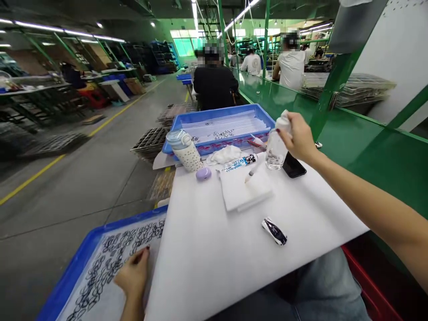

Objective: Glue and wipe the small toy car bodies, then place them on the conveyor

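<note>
My right hand (298,137) grips the white cap of a clear plastic bottle (276,149) that stands at the far side of the white board (214,249). My left hand (133,274) rests with curled fingers in a blue tray (75,272) at the near left, on a sheet covered with several small dark ring-shaped parts (110,258). A syringe (253,171) lies on a folded white cloth (242,189) just left of the bottle. A small white and dark blue part (274,231) lies alone on the board.
Behind the board are a glue tube (239,162), a crumpled cloth (224,154), a lilac case (203,173), a dotted water bottle (185,150), a black phone (293,166) and a second blue tray (230,125). Seated people work along the green bench (347,138).
</note>
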The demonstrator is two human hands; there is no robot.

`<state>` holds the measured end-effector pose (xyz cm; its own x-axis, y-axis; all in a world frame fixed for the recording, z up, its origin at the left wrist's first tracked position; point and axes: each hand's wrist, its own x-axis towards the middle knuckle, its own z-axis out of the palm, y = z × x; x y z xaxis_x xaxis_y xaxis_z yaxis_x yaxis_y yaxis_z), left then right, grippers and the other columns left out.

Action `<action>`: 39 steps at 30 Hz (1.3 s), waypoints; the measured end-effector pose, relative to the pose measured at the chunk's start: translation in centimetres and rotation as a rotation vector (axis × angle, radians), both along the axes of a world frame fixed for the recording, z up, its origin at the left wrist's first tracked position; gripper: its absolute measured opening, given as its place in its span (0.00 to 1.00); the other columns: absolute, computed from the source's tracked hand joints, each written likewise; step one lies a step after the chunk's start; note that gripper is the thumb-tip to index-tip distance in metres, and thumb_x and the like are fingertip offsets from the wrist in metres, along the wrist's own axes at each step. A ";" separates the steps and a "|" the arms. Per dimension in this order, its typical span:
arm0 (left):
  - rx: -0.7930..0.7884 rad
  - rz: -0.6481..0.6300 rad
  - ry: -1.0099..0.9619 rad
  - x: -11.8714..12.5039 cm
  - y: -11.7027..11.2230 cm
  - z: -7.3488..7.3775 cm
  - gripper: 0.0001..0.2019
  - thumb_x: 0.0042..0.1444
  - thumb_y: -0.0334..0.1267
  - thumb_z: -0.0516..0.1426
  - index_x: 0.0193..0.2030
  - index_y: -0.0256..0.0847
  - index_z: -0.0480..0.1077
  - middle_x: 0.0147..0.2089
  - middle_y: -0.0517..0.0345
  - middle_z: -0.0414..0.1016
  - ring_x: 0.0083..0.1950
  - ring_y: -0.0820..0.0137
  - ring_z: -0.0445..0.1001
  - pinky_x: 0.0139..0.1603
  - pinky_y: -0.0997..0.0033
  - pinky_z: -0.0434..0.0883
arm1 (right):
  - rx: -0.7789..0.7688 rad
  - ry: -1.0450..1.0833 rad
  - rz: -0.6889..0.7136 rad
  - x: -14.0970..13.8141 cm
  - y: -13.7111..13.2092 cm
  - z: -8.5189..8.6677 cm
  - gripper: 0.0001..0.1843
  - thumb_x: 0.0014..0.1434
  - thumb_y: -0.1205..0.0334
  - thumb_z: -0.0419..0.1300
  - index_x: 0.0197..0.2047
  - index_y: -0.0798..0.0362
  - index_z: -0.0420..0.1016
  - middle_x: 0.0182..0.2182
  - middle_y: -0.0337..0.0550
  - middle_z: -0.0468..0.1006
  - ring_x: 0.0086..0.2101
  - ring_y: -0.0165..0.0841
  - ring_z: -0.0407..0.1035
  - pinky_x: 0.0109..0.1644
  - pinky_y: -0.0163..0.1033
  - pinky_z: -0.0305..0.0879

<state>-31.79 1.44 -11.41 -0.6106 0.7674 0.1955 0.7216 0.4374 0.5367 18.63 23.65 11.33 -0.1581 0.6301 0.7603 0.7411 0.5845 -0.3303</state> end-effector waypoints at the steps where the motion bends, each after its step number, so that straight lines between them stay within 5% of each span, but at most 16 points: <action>1: 0.034 0.076 -0.028 -0.3 0.0 0.8 0.14 0.52 0.49 0.53 0.27 0.39 0.70 0.20 0.56 0.72 0.28 0.52 0.77 0.31 0.52 0.74 | -0.042 0.004 0.050 -0.7 0.2 -0.7 0.16 0.59 0.57 0.59 0.49 0.50 0.66 0.50 0.52 0.73 0.51 0.42 0.68 0.57 0.50 0.62; 4: 0.134 0.202 -0.125 -0.3 -0.6 4.0 0.19 0.49 0.53 0.58 0.36 0.36 0.74 0.28 0.52 0.79 0.34 0.54 0.80 0.34 0.58 0.77 | -0.202 0.229 0.181 -1.9 0.9 -1.2 0.10 0.58 0.54 0.60 0.38 0.49 0.64 0.41 0.48 0.75 0.46 0.40 0.70 0.53 0.49 0.65; 7: 0.224 0.144 -0.161 1.6 -1.3 8.1 0.23 0.53 0.53 0.59 0.46 0.36 0.75 0.39 0.51 0.82 0.41 0.58 0.81 0.38 0.65 0.78 | -0.322 0.573 0.262 -1.7 1.9 0.8 0.15 0.64 0.52 0.53 0.29 0.48 0.56 0.34 0.44 0.74 0.41 0.35 0.72 0.47 0.45 0.68; 9: 0.252 -0.041 -0.028 4.0 -1.6 10.5 0.19 0.58 0.51 0.57 0.48 0.39 0.74 0.42 0.53 0.82 0.41 0.60 0.81 0.38 0.67 0.78 | -0.400 0.781 0.252 -0.7 1.8 3.1 0.17 0.68 0.51 0.47 0.29 0.48 0.53 0.29 0.40 0.70 0.35 0.32 0.71 0.44 0.43 0.69; 12: 0.256 -0.552 0.403 8.8 -1.7 12.5 0.12 0.63 0.41 0.51 0.42 0.44 0.76 0.40 0.55 0.82 0.39 0.63 0.81 0.38 0.69 0.78 | -0.505 1.028 0.250 2.2 -0.1 5.7 0.18 0.70 0.54 0.47 0.28 0.47 0.49 0.21 0.30 0.58 0.22 0.25 0.58 0.37 0.38 0.68; 14: 0.275 -0.832 0.637 12.0 -1.6 12.6 0.17 0.63 0.31 0.46 0.41 0.44 0.77 0.39 0.53 0.81 0.38 0.65 0.81 0.39 0.70 0.77 | -0.483 1.045 0.239 4.5 -2.0 5.8 0.19 0.70 0.52 0.47 0.28 0.47 0.47 0.19 0.28 0.53 0.18 0.25 0.47 0.30 0.35 0.63; 17: 0.281 -1.015 0.761 15.6 -2.0 12.0 0.23 0.60 0.20 0.43 0.45 0.42 0.76 0.37 0.52 0.81 0.36 0.67 0.81 0.40 0.71 0.77 | -0.477 0.863 0.116 7.1 -4.5 2.9 0.20 0.66 0.44 0.48 0.28 0.47 0.52 0.20 0.30 0.62 0.17 0.25 0.47 0.22 0.35 0.53; 20: 0.273 -1.047 0.694 16.6 -2.4 11.5 0.24 0.58 0.19 0.43 0.50 0.42 0.74 0.40 0.53 0.82 0.37 0.69 0.82 0.40 0.75 0.78 | -0.648 0.621 0.072 7.8 -5.4 -1.9 0.20 0.57 0.42 0.59 0.27 0.49 0.61 0.28 0.41 0.77 0.21 0.28 0.58 0.23 0.35 0.54; 24: 0.216 -0.977 0.512 16.0 -2.2 11.5 0.18 0.61 0.26 0.48 0.45 0.45 0.76 0.38 0.58 0.82 0.34 0.70 0.82 0.33 0.79 0.78 | -0.797 0.413 0.114 6.7 -5.8 -6.3 0.16 0.52 0.51 0.64 0.23 0.50 0.65 0.32 0.46 0.81 0.30 0.35 0.68 0.29 0.36 0.59; 31: 0.080 -0.940 0.334 16.2 -0.7 12.9 0.16 0.65 0.43 0.52 0.35 0.46 0.80 0.32 0.60 0.82 0.30 0.70 0.82 0.31 0.80 0.78 | -0.929 0.369 0.403 6.6 -9.8 -5.7 0.18 0.61 0.47 0.56 0.27 0.51 0.67 0.38 0.45 0.82 0.34 0.37 0.73 0.33 0.38 0.62; 36: -0.098 -0.931 0.289 16.3 0.4 13.4 0.18 0.64 0.44 0.51 0.29 0.49 0.80 0.28 0.63 0.81 0.27 0.69 0.81 0.26 0.79 0.76 | -0.831 0.630 0.246 10.1 -10.9 -6.5 0.19 0.59 0.43 0.58 0.31 0.51 0.74 0.45 0.47 0.79 0.34 0.35 0.69 0.34 0.38 0.62; 39: -0.095 -0.920 0.309 16.6 0.5 13.6 0.16 0.63 0.44 0.52 0.30 0.48 0.79 0.30 0.62 0.81 0.29 0.68 0.82 0.28 0.78 0.77 | -0.617 0.678 -0.006 12.8 -10.7 -7.7 0.18 0.54 0.44 0.62 0.28 0.50 0.73 0.33 0.42 0.74 0.34 0.35 0.66 0.33 0.37 0.60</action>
<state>-15.19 1.99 2.18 0.3025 0.9398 0.1589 0.9060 -0.3353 0.2582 31.44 12.97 3.61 0.2036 0.9546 0.2172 0.2773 0.1566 -0.9479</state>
